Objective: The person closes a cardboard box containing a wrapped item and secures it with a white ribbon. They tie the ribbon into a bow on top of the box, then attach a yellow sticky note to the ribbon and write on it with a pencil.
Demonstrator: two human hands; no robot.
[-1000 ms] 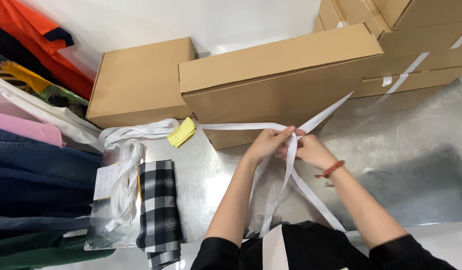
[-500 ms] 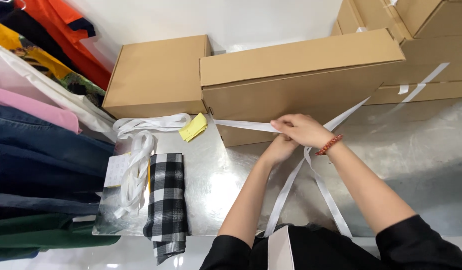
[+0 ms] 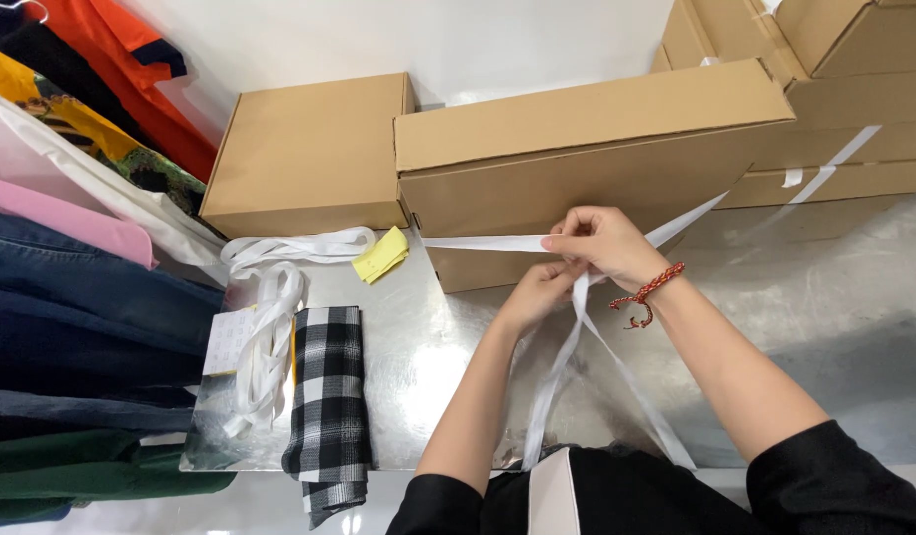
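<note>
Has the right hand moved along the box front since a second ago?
Yes. The right hand has risen up the front of the long cardboard box, pulling the white strap with it; earlier it was below the box's lower edge.

**Steel table and its load**

A shiny metal table point(image 3: 834, 327) carries a long cardboard box point(image 3: 577, 168) near its middle, a squarer cardboard box point(image 3: 309, 154) to the left and stacked boxes point(image 3: 834, 89) at the right. In front lie a yellow paper point(image 3: 381, 256), loose white straps point(image 3: 279, 297), a clear plastic bag point(image 3: 215, 436) and a folded black-and-white checked cloth point(image 3: 329, 406).
</note>
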